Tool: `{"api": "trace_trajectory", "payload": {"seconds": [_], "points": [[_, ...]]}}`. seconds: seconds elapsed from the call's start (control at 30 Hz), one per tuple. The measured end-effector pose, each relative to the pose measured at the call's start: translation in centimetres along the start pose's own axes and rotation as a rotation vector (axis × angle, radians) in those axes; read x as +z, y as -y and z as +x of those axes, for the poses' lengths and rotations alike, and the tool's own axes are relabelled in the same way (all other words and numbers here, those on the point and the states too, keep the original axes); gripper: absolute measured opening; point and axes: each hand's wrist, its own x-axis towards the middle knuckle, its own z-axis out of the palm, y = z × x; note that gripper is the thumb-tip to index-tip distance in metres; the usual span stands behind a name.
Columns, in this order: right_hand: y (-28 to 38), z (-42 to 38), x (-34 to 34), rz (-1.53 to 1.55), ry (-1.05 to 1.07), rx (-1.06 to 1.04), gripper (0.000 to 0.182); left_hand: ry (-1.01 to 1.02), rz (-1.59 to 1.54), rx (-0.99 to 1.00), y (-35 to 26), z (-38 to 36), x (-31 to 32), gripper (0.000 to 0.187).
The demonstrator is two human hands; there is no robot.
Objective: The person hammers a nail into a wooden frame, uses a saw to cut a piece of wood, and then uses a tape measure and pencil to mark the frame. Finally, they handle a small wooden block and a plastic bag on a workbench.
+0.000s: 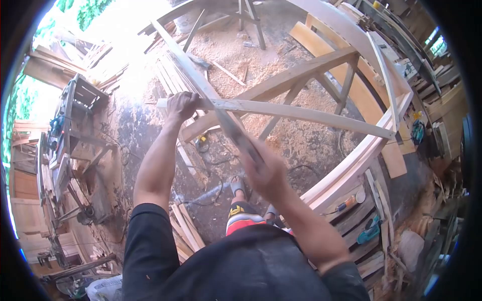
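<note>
My left hand (183, 105) is closed around a long pale wooden strip (301, 114) near its left end. The strip runs right across a wooden sawhorse (281, 75) to a long curved wooden piece (351, 168). My right hand (266, 168) is wrapped round the handle of a handsaw (233, 128), blurred by motion. The saw's blade points up and away and crosses the strip just right of my left hand. Whether its teeth are in the wood cannot be made out.
Sawdust and offcuts lie on the floor (311, 143). A wooden stand (80, 108) is at the left. Loose boards (186, 228) lie by my feet. A teal power tool (369, 230) and a bottle (351, 201) rest at the lower right. Cables cross the floor.
</note>
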Motion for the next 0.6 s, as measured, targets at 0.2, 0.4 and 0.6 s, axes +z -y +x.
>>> {"api": "trace_trajectory", "payload": {"seconds": [0.2,0.4,0.6], "points": [[2.6,-4.7,-2.8,-0.058,-0.003,-0.019,0.043,0.039,-0.044,-0.042,0.5,0.8,-0.3,0.046],[9.2,-17.3,-12.9,-0.304,0.140,0.140,0.048,-0.014,-0.020,-0.021,0.1,0.1,0.4,0.044],[1.1,4.2,1.6,-0.050,0.033,0.046,0.050,-0.016,0.003,-0.057,-0.7,-0.7,-0.9,0.046]]}}
